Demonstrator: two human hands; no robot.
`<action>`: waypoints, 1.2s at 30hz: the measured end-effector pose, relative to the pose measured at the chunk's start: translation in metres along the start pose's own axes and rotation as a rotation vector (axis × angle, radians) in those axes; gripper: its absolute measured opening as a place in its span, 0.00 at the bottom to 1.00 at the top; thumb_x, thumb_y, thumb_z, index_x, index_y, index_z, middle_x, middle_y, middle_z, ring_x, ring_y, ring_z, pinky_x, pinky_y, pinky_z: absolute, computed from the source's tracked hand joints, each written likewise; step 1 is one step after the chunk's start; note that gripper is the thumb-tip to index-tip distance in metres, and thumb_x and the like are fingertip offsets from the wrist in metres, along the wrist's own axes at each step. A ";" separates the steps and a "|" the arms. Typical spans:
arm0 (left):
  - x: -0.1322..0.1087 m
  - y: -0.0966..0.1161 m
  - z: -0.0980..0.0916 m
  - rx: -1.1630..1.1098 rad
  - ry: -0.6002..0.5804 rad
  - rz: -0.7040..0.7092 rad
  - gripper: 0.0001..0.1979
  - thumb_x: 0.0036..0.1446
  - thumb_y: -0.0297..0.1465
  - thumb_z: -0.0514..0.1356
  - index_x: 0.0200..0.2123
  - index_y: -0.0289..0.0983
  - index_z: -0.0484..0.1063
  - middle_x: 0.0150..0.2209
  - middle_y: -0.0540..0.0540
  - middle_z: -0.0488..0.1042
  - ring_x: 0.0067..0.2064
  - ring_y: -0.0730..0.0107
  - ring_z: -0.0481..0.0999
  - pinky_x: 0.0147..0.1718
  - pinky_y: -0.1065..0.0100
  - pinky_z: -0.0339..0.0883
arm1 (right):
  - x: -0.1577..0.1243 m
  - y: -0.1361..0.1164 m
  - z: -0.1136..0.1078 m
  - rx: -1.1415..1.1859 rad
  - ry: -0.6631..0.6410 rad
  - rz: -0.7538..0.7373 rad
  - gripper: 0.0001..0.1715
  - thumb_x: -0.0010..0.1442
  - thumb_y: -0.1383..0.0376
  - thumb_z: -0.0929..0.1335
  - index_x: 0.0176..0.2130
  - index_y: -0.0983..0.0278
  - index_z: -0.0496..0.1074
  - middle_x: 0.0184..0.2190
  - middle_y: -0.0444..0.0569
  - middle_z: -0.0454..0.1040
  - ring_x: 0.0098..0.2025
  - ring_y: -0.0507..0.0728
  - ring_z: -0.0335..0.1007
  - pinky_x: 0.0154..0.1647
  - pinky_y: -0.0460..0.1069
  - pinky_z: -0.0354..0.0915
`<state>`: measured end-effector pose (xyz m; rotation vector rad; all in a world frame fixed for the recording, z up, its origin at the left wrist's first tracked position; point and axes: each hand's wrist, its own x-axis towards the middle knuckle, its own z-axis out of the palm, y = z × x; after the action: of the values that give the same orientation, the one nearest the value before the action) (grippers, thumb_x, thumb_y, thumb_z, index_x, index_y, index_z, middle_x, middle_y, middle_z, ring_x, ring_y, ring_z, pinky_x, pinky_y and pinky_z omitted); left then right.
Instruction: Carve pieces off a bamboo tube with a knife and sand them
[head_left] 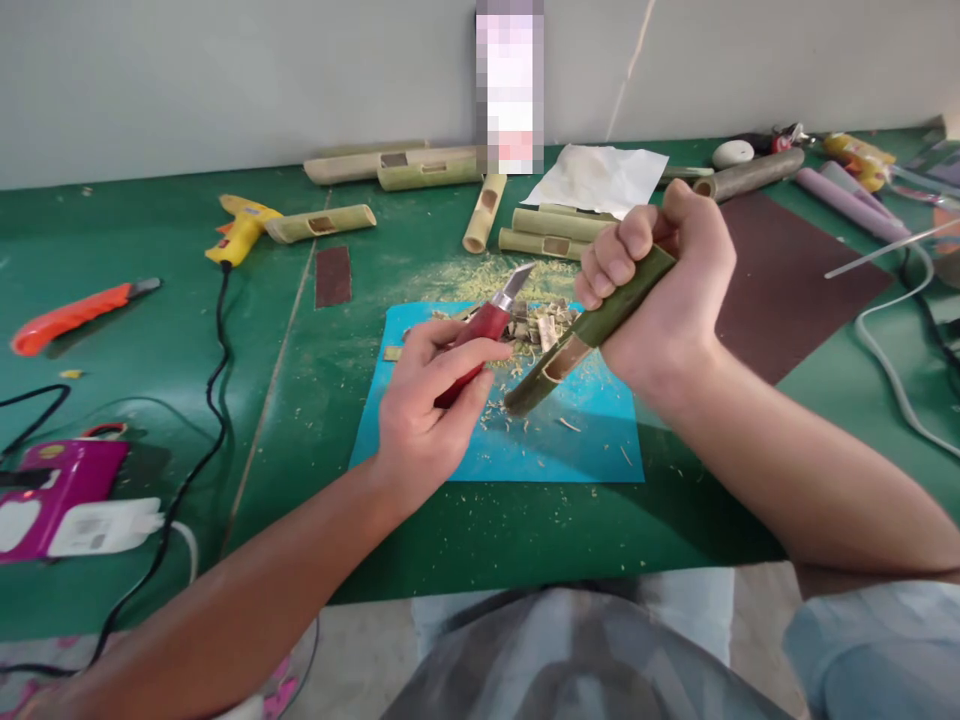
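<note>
My left hand (pixel 431 405) is closed around the red handle of a craft knife (pixel 487 322), whose blade points up and away from me. In my right hand (pixel 667 290) is a green bamboo tube (pixel 611 310), tilted with its lower end toward the left. A notch is cut into the tube's side, showing pale wood. Beneath both hands lies a blue sheet (pixel 480 460) strewn with bamboo shavings (pixel 536 325). The knife and the tube are apart from each other.
Several cut bamboo pieces (pixel 431 172) lie along the wall. To the left are a yellow glue gun (pixel 244 228), an orange utility knife (pixel 82 312) and a pink power strip (pixel 82 460) with cords. White paper (pixel 600 178) and brown sandpaper (pixel 787 280) lie at right.
</note>
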<state>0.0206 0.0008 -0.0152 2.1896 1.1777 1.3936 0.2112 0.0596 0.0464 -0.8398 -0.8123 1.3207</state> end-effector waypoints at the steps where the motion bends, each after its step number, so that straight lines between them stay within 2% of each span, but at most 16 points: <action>1: 0.000 0.001 0.001 -0.015 -0.010 -0.014 0.11 0.61 0.25 0.62 0.46 0.44 0.77 0.48 0.46 0.71 0.49 0.65 0.74 0.50 0.59 0.71 | -0.003 0.001 0.002 -0.013 0.007 -0.036 0.36 0.64 0.36 0.54 0.20 0.59 0.52 0.18 0.42 0.51 0.21 0.52 0.47 0.24 0.51 0.53; 4: 0.001 0.003 0.004 -0.048 -0.022 -0.030 0.09 0.58 0.29 0.67 0.43 0.43 0.76 0.48 0.45 0.69 0.49 0.63 0.73 0.49 0.57 0.72 | -0.015 0.002 0.009 -0.026 0.017 -0.109 0.37 0.63 0.35 0.54 0.19 0.59 0.53 0.18 0.43 0.51 0.21 0.53 0.48 0.25 0.52 0.53; 7: 0.001 0.003 0.006 -0.054 0.000 0.006 0.11 0.55 0.33 0.70 0.42 0.42 0.76 0.48 0.45 0.69 0.49 0.62 0.73 0.47 0.57 0.74 | -0.026 0.003 0.015 0.082 -0.024 -0.144 0.36 0.66 0.40 0.57 0.18 0.59 0.57 0.17 0.44 0.51 0.20 0.54 0.49 0.24 0.52 0.51; 9: 0.001 0.003 0.007 -0.053 0.005 0.011 0.12 0.55 0.34 0.70 0.42 0.42 0.75 0.48 0.46 0.69 0.46 0.65 0.74 0.42 0.62 0.76 | -0.032 0.005 0.018 0.109 -0.050 -0.161 0.35 0.67 0.44 0.58 0.17 0.60 0.58 0.17 0.44 0.51 0.20 0.54 0.50 0.24 0.53 0.50; 12: 0.001 0.003 0.007 -0.059 0.008 -0.011 0.10 0.57 0.34 0.69 0.42 0.42 0.75 0.48 0.46 0.69 0.43 0.69 0.74 0.37 0.67 0.75 | -0.038 0.008 0.021 0.072 -0.064 -0.161 0.37 0.67 0.42 0.56 0.17 0.60 0.57 0.16 0.44 0.51 0.20 0.54 0.50 0.24 0.53 0.52; 19: 0.000 0.004 0.006 0.021 0.011 0.064 0.05 0.61 0.28 0.64 0.40 0.42 0.76 0.45 0.47 0.71 0.47 0.67 0.74 0.47 0.62 0.72 | -0.040 0.015 0.025 0.093 -0.079 -0.119 0.38 0.66 0.41 0.57 0.16 0.60 0.59 0.15 0.44 0.55 0.19 0.53 0.52 0.23 0.51 0.55; 23: 0.001 0.007 0.005 0.049 -0.020 0.058 0.04 0.63 0.27 0.62 0.39 0.41 0.75 0.43 0.47 0.71 0.47 0.67 0.73 0.47 0.61 0.71 | -0.042 0.016 0.026 0.049 -0.045 -0.109 0.40 0.63 0.35 0.55 0.16 0.59 0.57 0.16 0.44 0.54 0.19 0.54 0.50 0.23 0.52 0.54; 27: 0.001 0.008 0.005 0.084 -0.051 0.065 0.04 0.63 0.26 0.61 0.39 0.41 0.74 0.43 0.47 0.71 0.47 0.66 0.73 0.48 0.60 0.71 | -0.044 0.015 0.026 0.055 -0.035 -0.086 0.39 0.66 0.39 0.55 0.16 0.59 0.57 0.15 0.44 0.52 0.19 0.54 0.47 0.23 0.52 0.51; 29: 0.002 0.008 0.005 0.101 -0.048 0.082 0.05 0.63 0.25 0.61 0.40 0.41 0.74 0.44 0.47 0.70 0.47 0.66 0.72 0.47 0.60 0.70 | -0.043 0.016 0.025 0.066 -0.043 -0.104 0.39 0.65 0.38 0.54 0.15 0.59 0.57 0.14 0.44 0.51 0.18 0.54 0.45 0.22 0.52 0.50; 36: 0.003 0.011 0.005 0.041 -0.132 0.091 0.06 0.64 0.24 0.60 0.40 0.40 0.73 0.44 0.46 0.67 0.47 0.67 0.71 0.46 0.61 0.69 | -0.043 0.014 0.025 -0.020 -0.055 -0.140 0.43 0.60 0.31 0.52 0.14 0.58 0.56 0.13 0.43 0.52 0.17 0.54 0.50 0.22 0.52 0.54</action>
<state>0.0306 -0.0029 -0.0083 2.3505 1.0825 1.2474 0.1793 0.0189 0.0453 -0.7510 -0.9120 1.2175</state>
